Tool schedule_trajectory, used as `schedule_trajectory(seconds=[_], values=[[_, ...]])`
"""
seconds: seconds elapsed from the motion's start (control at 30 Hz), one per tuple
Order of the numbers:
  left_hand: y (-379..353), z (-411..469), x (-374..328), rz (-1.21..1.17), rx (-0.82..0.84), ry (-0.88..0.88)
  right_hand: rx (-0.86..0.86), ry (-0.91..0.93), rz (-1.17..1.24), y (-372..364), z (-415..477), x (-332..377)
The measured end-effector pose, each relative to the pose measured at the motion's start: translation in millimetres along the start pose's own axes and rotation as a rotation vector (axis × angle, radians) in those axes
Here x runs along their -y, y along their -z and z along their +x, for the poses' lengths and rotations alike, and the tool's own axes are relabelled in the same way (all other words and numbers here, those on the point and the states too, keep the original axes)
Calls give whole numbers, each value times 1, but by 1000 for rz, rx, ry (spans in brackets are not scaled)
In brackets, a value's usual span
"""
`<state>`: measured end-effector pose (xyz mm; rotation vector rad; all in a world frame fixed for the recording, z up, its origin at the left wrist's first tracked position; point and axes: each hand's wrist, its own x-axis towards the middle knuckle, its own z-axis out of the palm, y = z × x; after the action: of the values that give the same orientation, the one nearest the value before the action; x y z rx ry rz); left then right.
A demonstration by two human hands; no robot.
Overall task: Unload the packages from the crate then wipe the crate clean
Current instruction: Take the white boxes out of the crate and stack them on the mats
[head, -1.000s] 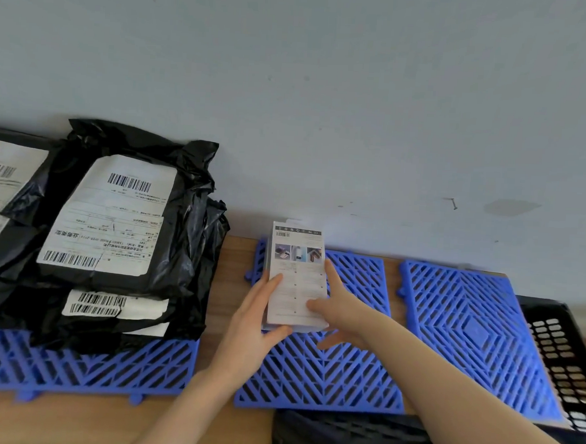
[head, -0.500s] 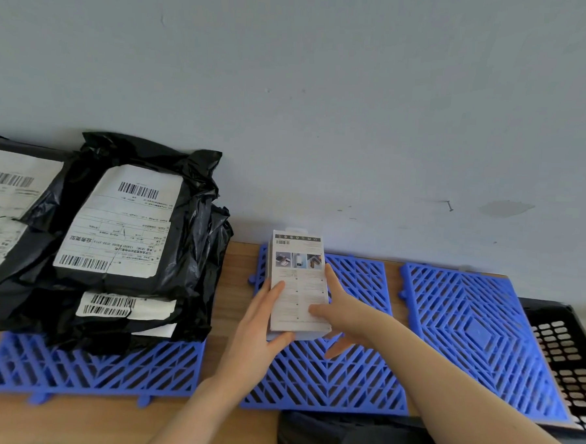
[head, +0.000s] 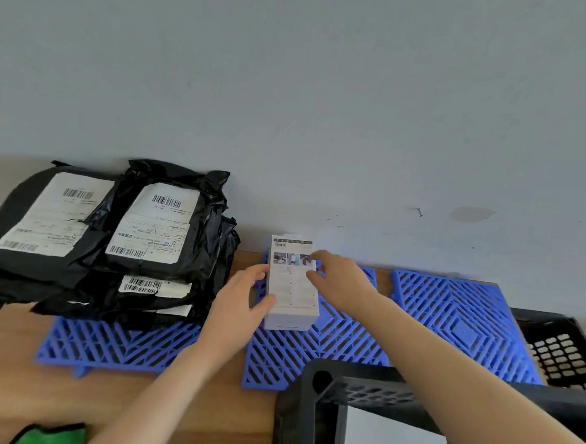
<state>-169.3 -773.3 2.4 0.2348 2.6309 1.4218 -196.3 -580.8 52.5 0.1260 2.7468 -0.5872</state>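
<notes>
The small white cardboard box (head: 291, 289), one of the packages, lies lengthwise on the middle blue plastic grid mat (head: 311, 355), printed face up and far end towards the pale grey wall (head: 292, 86). The left hand (head: 240, 297) grips its left edge, thumb hooked over the near corner and fingers along the side. The right hand (head: 339, 278) pinches the right edge, thumb and forefinger laid on the printed face. To me both look to be squaring the box up as they set it down. Whether its base rests fully on the mat I cannot tell.

The box is stiff, sharp-cornered matt card, so it should sit steady on the ribs. The mat is hard moulded plastic, a slanted lattice open between the ribs, presumably there to keep parcels off the wooden surface (head: 12, 377).

A left blue grid mat (head: 108, 344) carries a stack of black plastic mailer bags (head: 202, 251). They are glossy, crumpled and soft, with white barcode labels, and are piled back against the wall, likely so they cannot slide. A right blue grid mat (head: 449, 318) lies between the box and a second black perforated crate (head: 563, 351).

Nearest the person, under the right forearm, stands the black perforated plastic crate (head: 361, 374). A flat white item (head: 392, 437) shows inside, so I judge the unloading unfinished. A fuzzy green cloth (head: 53, 435) at the near left seems to wait for the wiping.
</notes>
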Motion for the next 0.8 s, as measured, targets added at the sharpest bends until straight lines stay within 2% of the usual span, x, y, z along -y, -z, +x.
schedule_trajectory(seconds=[0.3, 0.4, 0.5, 0.63, 0.8], values=[[18, -68, -111, 38, -233, -223, -294, 242, 159, 53, -118, -25], [2, -107, -155, 34, -308, -309, -376, 314, 226, 62, -169, -58], [-34, -147, -187, 11, -324, -343, -380, 357, 265, 60, -219, -101], [-104, -193, -202, 32, -185, -349, -282, 301, 197, 48, -270, -160], [-183, -233, -184, 162, 195, -252, -66, 160, 54, 26, -311, -221]])
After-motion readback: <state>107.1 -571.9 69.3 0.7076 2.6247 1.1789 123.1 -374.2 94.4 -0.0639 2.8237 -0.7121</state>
